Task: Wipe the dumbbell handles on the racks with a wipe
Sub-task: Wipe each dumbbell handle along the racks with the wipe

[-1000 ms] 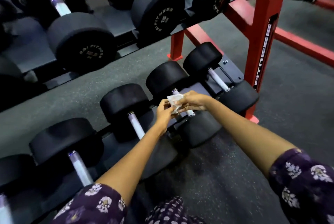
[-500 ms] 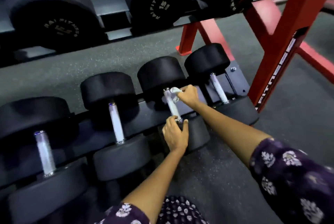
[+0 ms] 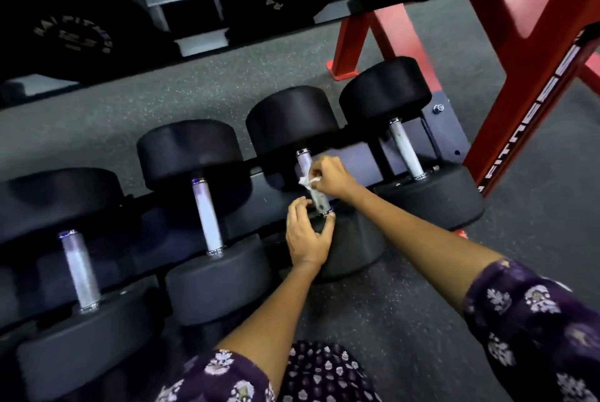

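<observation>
A red steel frame (image 3: 532, 54) bearing white lettering rises at the right, its foot (image 3: 344, 72) planted on the dark speckled rubber floor (image 3: 406, 320). Nearest the camera, below that frame, purple floral-print sleeves (image 3: 532, 330) and clothing (image 3: 324, 375) show.

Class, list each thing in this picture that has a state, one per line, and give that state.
wipe: crumpled, pinched against the handle by the right hand.
right hand: holds the wipe.
left hand: fingers curled at the handle's near end.
third dumbbell's handle: being wiped, racked.
other dumbbells: racked, untouched.
</observation>
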